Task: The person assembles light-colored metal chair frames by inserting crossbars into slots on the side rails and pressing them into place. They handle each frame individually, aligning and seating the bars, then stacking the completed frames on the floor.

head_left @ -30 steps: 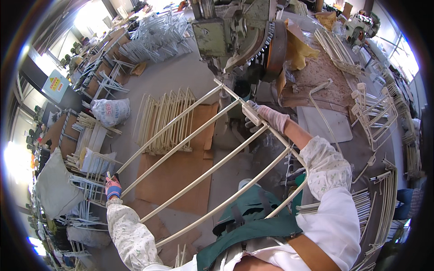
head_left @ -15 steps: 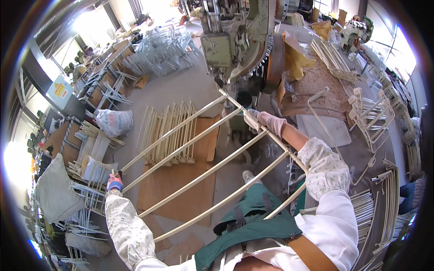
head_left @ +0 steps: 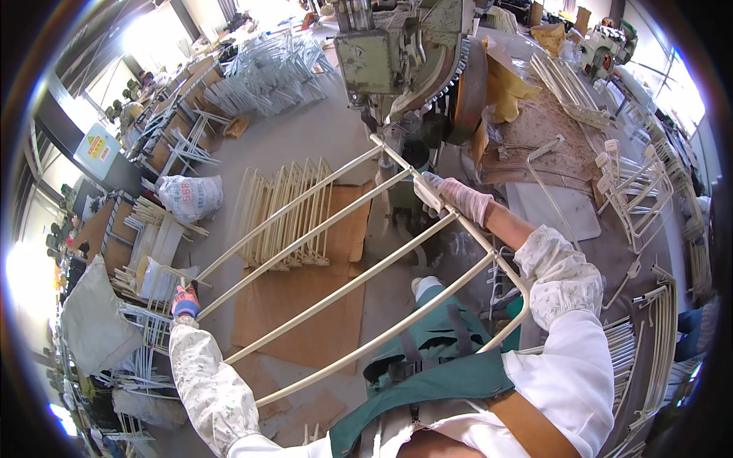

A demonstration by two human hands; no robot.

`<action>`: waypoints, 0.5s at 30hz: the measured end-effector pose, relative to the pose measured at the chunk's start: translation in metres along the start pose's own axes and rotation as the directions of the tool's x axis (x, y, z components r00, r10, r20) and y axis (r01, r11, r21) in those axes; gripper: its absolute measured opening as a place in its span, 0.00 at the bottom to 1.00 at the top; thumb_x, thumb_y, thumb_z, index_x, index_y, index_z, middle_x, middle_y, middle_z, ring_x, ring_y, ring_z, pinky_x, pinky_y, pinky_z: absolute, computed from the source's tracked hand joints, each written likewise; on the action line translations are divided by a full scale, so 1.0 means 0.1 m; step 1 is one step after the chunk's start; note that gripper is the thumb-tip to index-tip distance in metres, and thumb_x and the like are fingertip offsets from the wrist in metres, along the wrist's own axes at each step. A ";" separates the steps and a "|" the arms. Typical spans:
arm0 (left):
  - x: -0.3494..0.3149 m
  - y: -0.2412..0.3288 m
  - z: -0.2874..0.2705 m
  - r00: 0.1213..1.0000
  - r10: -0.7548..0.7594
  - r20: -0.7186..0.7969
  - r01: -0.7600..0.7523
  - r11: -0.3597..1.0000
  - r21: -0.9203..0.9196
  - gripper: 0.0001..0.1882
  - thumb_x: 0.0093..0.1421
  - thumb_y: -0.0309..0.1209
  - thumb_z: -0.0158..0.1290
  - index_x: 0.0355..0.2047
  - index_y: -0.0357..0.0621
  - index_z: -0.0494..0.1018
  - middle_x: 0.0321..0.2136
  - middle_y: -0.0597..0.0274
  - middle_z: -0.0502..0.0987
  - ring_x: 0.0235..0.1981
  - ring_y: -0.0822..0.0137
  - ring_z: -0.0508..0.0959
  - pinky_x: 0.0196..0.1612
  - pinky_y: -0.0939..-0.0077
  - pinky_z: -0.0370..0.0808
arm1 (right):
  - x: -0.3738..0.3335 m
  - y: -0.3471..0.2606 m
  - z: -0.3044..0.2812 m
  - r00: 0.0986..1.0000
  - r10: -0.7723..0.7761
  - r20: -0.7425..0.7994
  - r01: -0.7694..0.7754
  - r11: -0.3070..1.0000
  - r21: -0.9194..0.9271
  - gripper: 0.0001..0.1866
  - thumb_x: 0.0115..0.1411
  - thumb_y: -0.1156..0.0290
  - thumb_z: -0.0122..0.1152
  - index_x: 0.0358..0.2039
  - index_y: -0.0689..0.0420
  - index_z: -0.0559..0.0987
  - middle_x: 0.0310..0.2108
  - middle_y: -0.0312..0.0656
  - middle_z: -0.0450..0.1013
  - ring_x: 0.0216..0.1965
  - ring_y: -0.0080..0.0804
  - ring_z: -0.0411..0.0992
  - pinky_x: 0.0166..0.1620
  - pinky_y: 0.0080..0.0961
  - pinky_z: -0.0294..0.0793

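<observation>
A cream tubular metal frame (head_left: 343, 288) with several long crossbars spans the space in front of me, tilted. My left hand (head_left: 185, 300), in a pink and blue glove, is closed around the frame's far left side. My right hand (head_left: 461, 200), in a pale pink glove, grips the rail by a flat cream bracket (head_left: 428, 192). The rail's far corner lies right under the head of a green press machine (head_left: 370, 67); whether they touch I cannot tell. Patterned oversleeves cover both forearms.
Similar cream frames (head_left: 286, 217) stand in a row on brown cardboard (head_left: 305, 324). A white sack (head_left: 191, 200) and heaped grey-white frames (head_left: 263, 80) are at left. At right are a dusty table (head_left: 534, 145), bracketed frames (head_left: 634, 183) and stacked bent tubes (head_left: 657, 336).
The frame has shifted slightly: its near right corner sits a little further right and lower, its far corner higher in view. Both hands keep their hold and moved with it.
</observation>
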State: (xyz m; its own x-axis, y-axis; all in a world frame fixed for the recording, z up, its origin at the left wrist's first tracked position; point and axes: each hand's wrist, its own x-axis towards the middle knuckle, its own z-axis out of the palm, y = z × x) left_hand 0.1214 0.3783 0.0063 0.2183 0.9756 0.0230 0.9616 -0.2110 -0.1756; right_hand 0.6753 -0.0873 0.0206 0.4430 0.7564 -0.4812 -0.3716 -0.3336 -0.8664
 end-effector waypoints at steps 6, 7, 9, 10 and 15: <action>0.08 -0.10 0.09 0.999 -0.021 0.029 0.020 0.998 0.053 0.38 0.58 0.60 0.28 0.54 0.39 0.57 0.40 0.40 0.72 0.42 0.45 0.73 0.44 0.56 0.70 | -0.02 0.09 0.04 0.999 -0.028 -0.020 0.027 0.998 -0.048 0.25 0.58 0.42 0.42 0.33 0.52 0.74 0.18 0.37 0.70 0.14 0.26 0.70 0.15 0.20 0.70; 0.09 -0.17 0.15 0.999 -0.023 0.022 0.022 0.998 0.055 0.38 0.58 0.60 0.28 0.54 0.39 0.57 0.40 0.40 0.72 0.42 0.45 0.73 0.44 0.56 0.70 | -0.02 0.06 0.04 1.000 -0.020 -0.023 0.018 0.998 -0.060 0.25 0.58 0.42 0.42 0.33 0.52 0.74 0.18 0.37 0.70 0.14 0.26 0.70 0.15 0.20 0.70; 0.11 -0.16 0.11 0.999 -0.033 0.017 0.031 0.997 0.076 0.36 0.59 0.57 0.29 0.53 0.38 0.58 0.39 0.39 0.72 0.41 0.43 0.73 0.43 0.55 0.70 | -0.19 -0.07 0.16 0.998 -0.015 -0.061 0.012 0.999 -0.047 0.26 0.58 0.43 0.42 0.32 0.53 0.75 0.18 0.39 0.71 0.14 0.27 0.70 0.15 0.19 0.71; 0.14 -0.22 0.08 0.999 0.055 0.001 -0.055 0.996 0.067 0.33 0.60 0.54 0.31 0.51 0.36 0.59 0.38 0.37 0.73 0.41 0.43 0.73 0.42 0.56 0.70 | -0.22 -0.08 0.21 0.997 -0.031 -0.071 0.027 0.998 -0.053 0.26 0.58 0.43 0.42 0.32 0.54 0.75 0.18 0.39 0.72 0.14 0.27 0.71 0.16 0.20 0.71; 0.09 -0.13 0.09 0.998 0.025 -0.050 -0.024 1.000 0.006 0.32 0.60 0.52 0.33 0.50 0.34 0.60 0.37 0.36 0.72 0.41 0.43 0.72 0.42 0.57 0.70 | 0.10 0.17 -0.01 0.996 -0.085 -0.038 0.085 0.996 0.006 0.26 0.58 0.43 0.43 0.32 0.56 0.74 0.18 0.40 0.71 0.15 0.29 0.71 0.16 0.24 0.71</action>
State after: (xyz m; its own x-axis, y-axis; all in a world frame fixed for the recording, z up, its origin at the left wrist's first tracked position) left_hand 0.1096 0.3903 0.0003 0.2499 0.9659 0.0675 0.9550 -0.2344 -0.1820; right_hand 0.6741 -0.0860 0.0016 0.5032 0.7603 -0.4107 -0.3377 -0.2644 -0.9033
